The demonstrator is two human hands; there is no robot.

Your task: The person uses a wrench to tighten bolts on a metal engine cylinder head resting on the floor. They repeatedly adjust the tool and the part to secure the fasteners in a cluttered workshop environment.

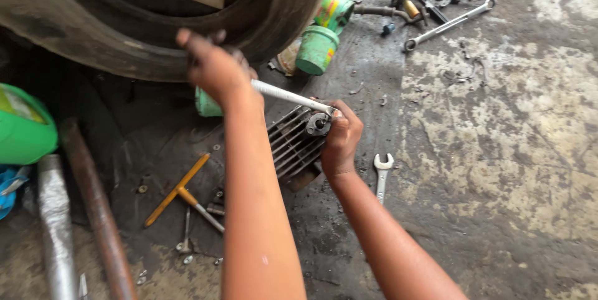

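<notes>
Nearest, at seven o'clock, a yellow-handled T-wrench [182, 193] on oily floor [498, 150]. At centre, right hand [341, 140] curled tight around a finned engine cylinder [294, 144], steadying it. Just beyond, at eleven o'clock of that, left hand [213, 66] closed around the far end of a white-handled wrench [291, 97] reaching onto the cylinder. Farther, at twelve, a worn tyre [156, 32]; at one, green cans [317, 49] and scattered spanners [450, 23].

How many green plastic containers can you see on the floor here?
3: one at the left edge, one behind the left hand, one tipped beside the tyre. More may be hidden.
</notes>
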